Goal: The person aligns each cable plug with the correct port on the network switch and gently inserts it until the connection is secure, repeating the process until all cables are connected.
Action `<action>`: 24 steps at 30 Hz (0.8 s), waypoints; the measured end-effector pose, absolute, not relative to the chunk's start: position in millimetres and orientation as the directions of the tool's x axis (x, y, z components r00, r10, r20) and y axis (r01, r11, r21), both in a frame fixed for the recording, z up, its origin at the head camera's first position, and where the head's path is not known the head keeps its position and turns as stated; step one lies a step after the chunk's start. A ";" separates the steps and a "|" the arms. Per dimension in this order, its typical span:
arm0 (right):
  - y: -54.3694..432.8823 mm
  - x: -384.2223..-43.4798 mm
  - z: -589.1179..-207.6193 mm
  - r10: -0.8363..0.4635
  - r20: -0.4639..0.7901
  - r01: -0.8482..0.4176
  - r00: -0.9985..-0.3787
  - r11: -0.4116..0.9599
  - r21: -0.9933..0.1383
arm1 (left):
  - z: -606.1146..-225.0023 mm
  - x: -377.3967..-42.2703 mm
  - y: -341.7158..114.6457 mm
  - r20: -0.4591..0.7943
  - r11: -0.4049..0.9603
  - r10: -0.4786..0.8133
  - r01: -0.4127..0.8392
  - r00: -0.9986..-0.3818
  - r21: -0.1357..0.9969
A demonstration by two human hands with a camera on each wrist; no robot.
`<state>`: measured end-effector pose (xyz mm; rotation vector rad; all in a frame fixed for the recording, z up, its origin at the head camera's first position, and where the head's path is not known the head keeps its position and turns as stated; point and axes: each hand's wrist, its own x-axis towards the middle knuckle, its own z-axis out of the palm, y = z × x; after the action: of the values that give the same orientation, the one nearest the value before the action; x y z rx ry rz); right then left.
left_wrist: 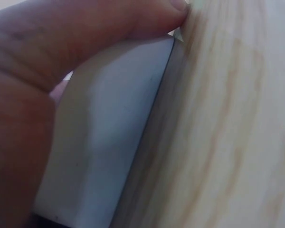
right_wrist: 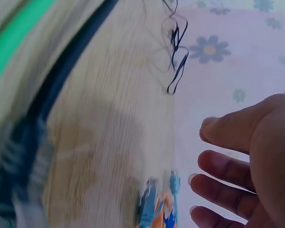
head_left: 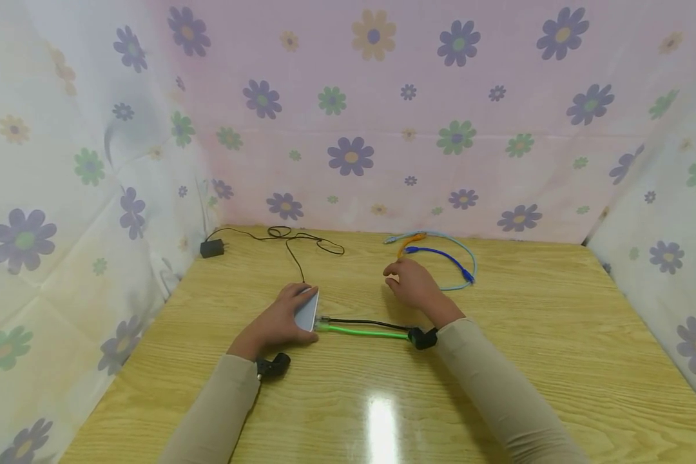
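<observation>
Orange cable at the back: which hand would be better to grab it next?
Probably the right hand: it holds nothing and is close to the orange cable. The left hand is farther away and grips the white box.

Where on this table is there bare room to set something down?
Widest: the table right of the light-blue cable and right sleeve. Another: between that sleeve and the left sleeve, this side of the green cable. Crowded: where the left hand grips the white box, and around the right hand.
</observation>
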<state>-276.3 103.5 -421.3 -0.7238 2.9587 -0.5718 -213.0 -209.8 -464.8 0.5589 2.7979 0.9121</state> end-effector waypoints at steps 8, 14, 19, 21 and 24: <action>118.9 -294.7 -431.7 -0.420 0.062 -0.412 -0.905 0.833 -0.369 | -466.1 -213.0 -210.8 -0.034 0.749 0.381 0.287 -0.924 0.597; 130.2 -301.0 -434.6 -0.406 0.093 -0.409 -0.909 0.830 -0.380 | -468.2 -213.5 -211.7 -0.031 0.747 0.381 0.288 -0.924 0.600; 137.9 -303.6 -434.4 -0.409 0.072 -0.404 -0.910 0.828 -0.388 | -468.8 -213.4 -212.1 -0.029 0.744 0.383 0.290 -0.923 0.602; 140.5 -305.2 -435.0 -0.419 0.053 -0.405 -0.906 0.827 -0.389 | -468.7 -213.4 -212.2 -0.030 0.746 0.383 0.290 -0.923 0.600; 143.5 -307.5 -435.9 -0.422 0.011 -0.391 -0.906 0.830 -0.398 | -468.4 -213.1 -212.3 -0.029 0.748 0.385 0.294 -0.922 0.595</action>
<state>-307.5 143.5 -435.9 -0.6528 2.9311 -0.6120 -213.1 -212.3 -468.4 0.5467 2.7950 0.9138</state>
